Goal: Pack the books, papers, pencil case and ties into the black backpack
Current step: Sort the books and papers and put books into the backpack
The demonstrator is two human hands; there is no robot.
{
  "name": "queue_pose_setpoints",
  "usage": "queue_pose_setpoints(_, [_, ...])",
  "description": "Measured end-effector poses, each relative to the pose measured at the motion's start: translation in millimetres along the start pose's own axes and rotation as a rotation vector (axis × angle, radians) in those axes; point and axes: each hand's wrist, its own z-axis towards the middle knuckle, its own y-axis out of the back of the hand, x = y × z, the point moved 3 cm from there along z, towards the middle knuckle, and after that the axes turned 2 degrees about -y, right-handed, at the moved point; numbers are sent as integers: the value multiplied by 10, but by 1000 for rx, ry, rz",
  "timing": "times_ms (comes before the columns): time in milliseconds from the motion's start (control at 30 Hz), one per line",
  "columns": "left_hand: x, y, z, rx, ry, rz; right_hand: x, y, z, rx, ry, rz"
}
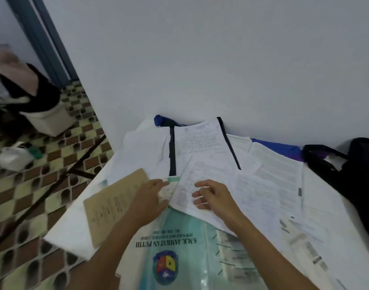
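Hands working over scattered papers on a white table.

Left hand is lying flat, fingers loose, on a teal booklet beside a brown book; right hand is hovering, fingers curled but gripping nothing. Black backpack is sitting at the far right edge.

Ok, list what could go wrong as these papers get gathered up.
1. The brown booklet overhangs the table's left edge; a nudge from the left hand could tip it to the floor.
2. The loose sheets overlap unevenly; the right hand may crease them or leave some behind.
3. The black backpack sits far right, so carried papers could slip.
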Motion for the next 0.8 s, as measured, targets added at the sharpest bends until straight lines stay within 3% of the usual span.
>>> queue_pose_setpoints(100, [289,59,-183,101,100,91,45,-432,168,81,-25,-84])
queue_pose_setpoints(233, [595,76,-296,105,169,107,77,-906,335,185,-87,-255])
queue_pose_setpoints(400, [675,31,-284,54,124,101,78,-1196,477,97,-59,-507])
queue_pose_setpoints(600, [707,17,-367,-46,48,142,66,-1367,650,113,-219,-507])
queue_pose_setpoints(800, [716,-57,-410,-81,16,119,133,-1503,645,139,-186,-477])
